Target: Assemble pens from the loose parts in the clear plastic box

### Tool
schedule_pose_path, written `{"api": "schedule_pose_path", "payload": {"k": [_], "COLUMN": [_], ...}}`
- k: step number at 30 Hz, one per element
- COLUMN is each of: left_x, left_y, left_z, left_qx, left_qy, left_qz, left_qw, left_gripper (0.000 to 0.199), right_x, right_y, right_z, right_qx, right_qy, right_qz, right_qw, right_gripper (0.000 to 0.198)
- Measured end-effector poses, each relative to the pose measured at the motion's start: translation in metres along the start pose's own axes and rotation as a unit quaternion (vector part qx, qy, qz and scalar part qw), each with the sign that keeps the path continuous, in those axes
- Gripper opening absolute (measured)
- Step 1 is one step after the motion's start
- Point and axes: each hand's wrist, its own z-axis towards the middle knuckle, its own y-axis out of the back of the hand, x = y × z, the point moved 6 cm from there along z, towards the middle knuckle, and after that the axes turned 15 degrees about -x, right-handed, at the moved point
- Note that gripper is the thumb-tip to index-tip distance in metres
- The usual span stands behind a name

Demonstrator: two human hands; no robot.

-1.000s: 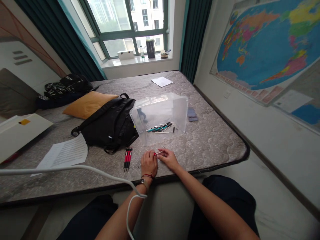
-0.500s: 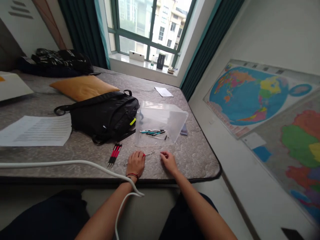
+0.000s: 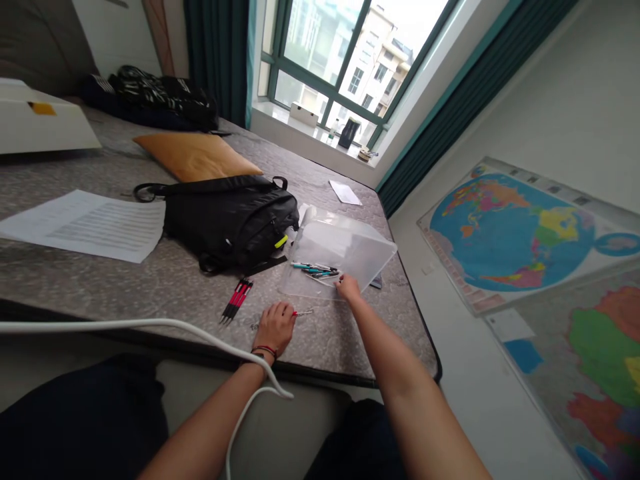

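My left hand (image 3: 275,327) lies on the mattress with its fingers bent over a small chain with a red end (image 3: 303,313); most of it is hidden under the palm. My right hand (image 3: 349,288) reaches into a clear plastic bin (image 3: 370,250) lying on its side. Its fingers are pinched together at the end of a thin pen beside several black, white and teal pens (image 3: 317,271) in the bin. Several red-and-black pens (image 3: 237,301) lie side by side to the left of my left hand.
A black backpack (image 3: 230,223) touches the bin's left side, with an orange-brown envelope (image 3: 197,157) behind it. A printed sheet (image 3: 100,225) lies at left. A white cable (image 3: 150,323) crosses in front of my left wrist. A white paper (image 3: 345,193) lies beyond the bin.
My right hand has moved forward from the mattress into the bin, to the pens. My left hand stays over the chain. The view has tilted and shifted.
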Motion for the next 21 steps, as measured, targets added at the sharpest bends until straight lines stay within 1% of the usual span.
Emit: {"api": "schedule_pose_path", "payload": {"k": [3,5,7,9,10,11,12,13,14,15,17,18,19,21], "left_x": [0.000,0.000,0.000,0.000,-0.001,-0.001,-0.001,-0.002,-0.002,-0.002,-0.002,-0.003,-0.004,-0.005], "left_y": [-0.001,0.000,0.000,0.001,0.001,0.001,0.000,0.000,0.000,0.000,0.000,0.000,0.000,0.000], "left_z": [0.000,0.000,0.001,0.001,0.001,0.001,0.001,0.001,0.001,0.001,0.001,0.001,0.001,0.001], "left_qx": [0.004,0.006,0.007,0.007,0.007,0.007,0.007,0.008,0.009,0.010,0.013,0.014,0.015,0.015], "left_qy": [-0.004,-0.003,0.001,0.004,0.004,0.005,0.005,0.007,0.009,0.010,0.010,0.008,0.004,-0.002], "left_qz": [0.000,0.001,0.002,0.001,-0.001,-0.004,-0.008,-0.011,-0.014,-0.015,-0.013,-0.009,-0.004,0.006], "left_qw": [1.000,1.000,1.000,1.000,1.000,1.000,1.000,1.000,1.000,1.000,1.000,1.000,1.000,1.000], "left_gripper": [0.022,0.022,0.023,0.023,0.023,0.023,0.023,0.024,0.024,0.024,0.024,0.024,0.024,0.024], "right_x": [0.001,0.000,-0.004,-0.010,-0.014,-0.020,-0.026,-0.032,-0.037,-0.041,-0.047,-0.047,-0.046,-0.041], "right_y": [-0.003,-0.002,0.001,0.001,0.000,-0.002,-0.005,-0.009,-0.014,-0.019,-0.026,-0.028,-0.030,-0.033], "right_z": [0.002,-0.003,-0.019,-0.047,-0.064,-0.083,-0.102,-0.121,-0.139,-0.154,-0.175,-0.181,-0.185,-0.185], "right_qx": [-0.006,-0.008,-0.006,0.002,0.009,0.016,0.022,0.027,0.031,0.025,-0.009,-0.023,-0.031,-0.023], "right_qy": [-0.046,-0.077,-0.094,-0.100,-0.120,-0.140,-0.158,-0.171,-0.182,-0.193,-0.201,-0.201,-0.194,-0.173], "right_qz": [0.033,0.073,0.122,0.208,0.340,0.445,0.510,0.551,0.576,0.588,0.598,0.597,0.592,0.573], "right_qw": [0.998,0.994,0.988,0.973,0.933,0.885,0.845,0.816,0.796,0.785,0.776,0.777,0.781,0.801], "right_gripper": [0.030,0.035,0.036,0.036,0.037,0.039,0.040,0.041,0.040,0.039,0.039,0.039,0.038,0.036]}}
